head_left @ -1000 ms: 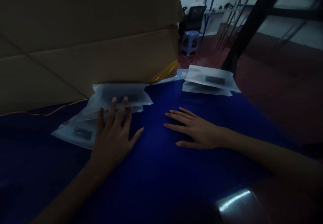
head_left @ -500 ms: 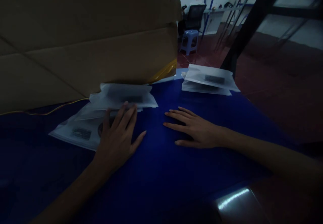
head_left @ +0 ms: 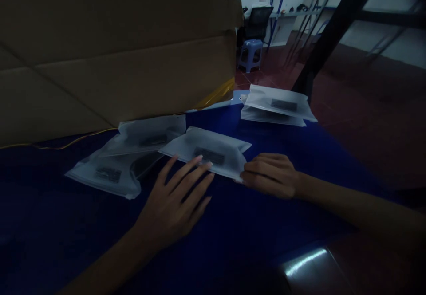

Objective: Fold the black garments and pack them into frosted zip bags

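A frosted plastic zip bag [head_left: 219,142] with a dark printed label lies in front of me on the blue tabletop [head_left: 213,233]. My right hand [head_left: 269,175] pinches its right corner, fingers closed. My left hand [head_left: 179,197] has its fingers spread, the tips resting at the bag's near edge. To the left lie more frosted bags, overlapping: one with a label near the front [head_left: 116,175] and another behind it [head_left: 151,131]. Something dark shows inside the front ones, too dim to name.
A large cardboard box [head_left: 116,82] stands along the back left, with yellow tape [head_left: 219,93] at its corner. Two more bags [head_left: 276,102] are stacked at the far right edge. Beyond are a blue stool [head_left: 251,55], a dark chair [head_left: 259,22], a person and a dark slanted post [head_left: 336,33].
The top bag has come off the left pile, moving right and nearer. My right hand has closed on its corner. My left hand has moved right, fingers still spread.
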Demonstrator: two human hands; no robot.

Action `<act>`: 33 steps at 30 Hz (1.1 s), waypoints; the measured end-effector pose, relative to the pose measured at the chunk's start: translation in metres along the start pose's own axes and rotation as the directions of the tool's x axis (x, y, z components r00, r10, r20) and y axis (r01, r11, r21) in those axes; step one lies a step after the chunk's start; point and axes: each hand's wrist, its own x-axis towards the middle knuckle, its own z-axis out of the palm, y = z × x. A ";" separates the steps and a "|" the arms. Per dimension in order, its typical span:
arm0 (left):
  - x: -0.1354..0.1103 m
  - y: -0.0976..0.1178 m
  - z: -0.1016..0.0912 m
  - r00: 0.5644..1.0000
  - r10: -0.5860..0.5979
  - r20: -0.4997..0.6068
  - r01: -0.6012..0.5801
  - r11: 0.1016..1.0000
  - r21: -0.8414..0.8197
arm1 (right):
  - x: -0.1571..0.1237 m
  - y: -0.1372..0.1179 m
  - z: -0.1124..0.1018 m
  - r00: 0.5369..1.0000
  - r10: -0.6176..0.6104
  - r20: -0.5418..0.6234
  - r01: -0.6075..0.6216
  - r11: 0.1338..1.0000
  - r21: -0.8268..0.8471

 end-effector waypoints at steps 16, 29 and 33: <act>0.003 0.011 -0.001 0.963 0.128 -0.238 -0.174 0.967 -0.186 | 0.017 -0.033 0.010 0.991 -0.130 -0.011 0.130 0.977 0.169; 0.007 -0.021 -0.003 0.982 0.093 -0.166 -0.088 0.995 0.038 | 0.009 -0.021 0.005 0.964 -0.135 0.231 0.119 0.989 0.083; 0.002 -0.028 -0.002 0.989 0.076 -0.130 -0.064 0.993 0.098 | 0.000 -0.009 0.000 0.929 -0.106 0.355 0.065 0.990 0.126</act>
